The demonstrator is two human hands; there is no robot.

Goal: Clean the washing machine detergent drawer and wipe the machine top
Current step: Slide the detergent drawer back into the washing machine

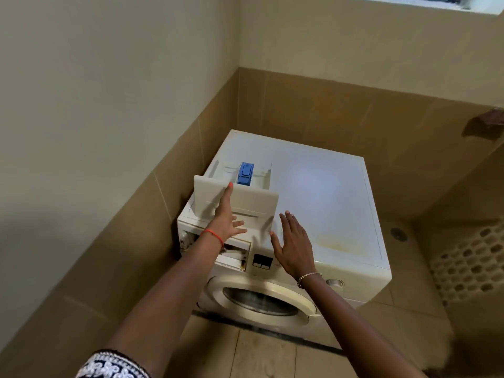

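A white detergent drawer [253,200] with a blue insert [245,173] lies on the left part of the washing machine top [327,192], out of its slot. My left hand [227,216] rests on the drawer's front panel with straight fingers, thumb spread. My right hand [293,241] hovers flat and spread just right of the drawer, over the front edge of the top. The empty drawer slot [231,252] gapes in the front panel below my left wrist. A yellowish stain [334,241] marks the top near its front edge.
The machine stands in a corner against tan tiled walls [163,192]. Its round door [261,298] faces me, shut. A small display [262,261] and a dial [335,282] sit on the front. A floor drain [398,232] and a perforated screen [469,257] lie to the right.
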